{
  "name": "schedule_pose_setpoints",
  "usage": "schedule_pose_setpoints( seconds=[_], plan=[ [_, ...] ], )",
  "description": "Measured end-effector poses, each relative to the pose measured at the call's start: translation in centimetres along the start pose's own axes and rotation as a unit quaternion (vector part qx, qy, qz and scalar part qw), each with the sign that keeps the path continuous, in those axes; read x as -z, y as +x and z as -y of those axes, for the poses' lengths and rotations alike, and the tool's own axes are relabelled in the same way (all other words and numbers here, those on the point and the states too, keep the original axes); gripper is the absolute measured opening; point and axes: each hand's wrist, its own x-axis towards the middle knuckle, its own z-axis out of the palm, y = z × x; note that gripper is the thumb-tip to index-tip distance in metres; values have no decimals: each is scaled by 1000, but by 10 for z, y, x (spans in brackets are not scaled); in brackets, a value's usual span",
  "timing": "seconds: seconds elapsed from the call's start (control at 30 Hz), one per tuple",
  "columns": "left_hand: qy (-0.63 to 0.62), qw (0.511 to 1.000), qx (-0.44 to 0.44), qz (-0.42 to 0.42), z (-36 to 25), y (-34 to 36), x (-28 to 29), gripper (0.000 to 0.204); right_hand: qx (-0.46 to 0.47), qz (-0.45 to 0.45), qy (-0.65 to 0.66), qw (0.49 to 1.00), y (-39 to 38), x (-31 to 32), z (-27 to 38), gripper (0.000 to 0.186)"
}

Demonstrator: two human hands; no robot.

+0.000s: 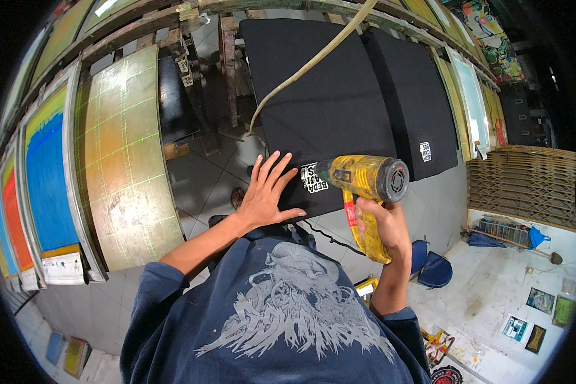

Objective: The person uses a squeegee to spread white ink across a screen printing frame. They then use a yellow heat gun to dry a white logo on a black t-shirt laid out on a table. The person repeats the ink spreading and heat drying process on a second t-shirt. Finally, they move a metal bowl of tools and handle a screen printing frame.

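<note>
A yellow heat gun (pixel 361 182) with a dark nozzle is gripped by its handle in my right hand (pixel 387 227). Its nozzle points left, close over a small white print (pixel 315 178) near the front edge of a black cloth (pixel 323 102) spread on a board. My left hand (pixel 267 195) lies with fingers spread at the left front edge of this cloth, beside the print. Farther right, a second black cloth (pixel 416 96) bears a similar small white print (pixel 425 152).
A pale cord (pixel 313 61) arches over the first cloth. To the left are a bare board (pixel 125 160) and framed screens, one blue (pixel 51 185). Wooden rails (pixel 147 25) run along the back. A folding lattice gate (pixel 525 185) stands at right, with a tiled floor (pixel 221 185) below.
</note>
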Motion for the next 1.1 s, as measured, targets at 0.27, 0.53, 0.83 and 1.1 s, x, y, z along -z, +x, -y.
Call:
schedule_pose_setpoints(
  seconds=[0.27, 0.53, 0.83, 1.1],
  plan=[
    [23, 1000, 18, 7, -1, -5, 3, 99, 3, -2, -2, 1000, 6, -6, 7, 17],
    [12, 998, 53, -13, 0, -11, 3, 111, 11, -7, -38, 999, 14, -4, 3, 23],
    [-18, 997, 37, -63, 1, -12, -3, 118, -11, 38, -41, 998, 12, -10, 9, 24],
    [16, 999, 44, -1, -4, -7, 3, 109, -23, 61, -42, 997, 0, 7, -4, 28]
  ],
)
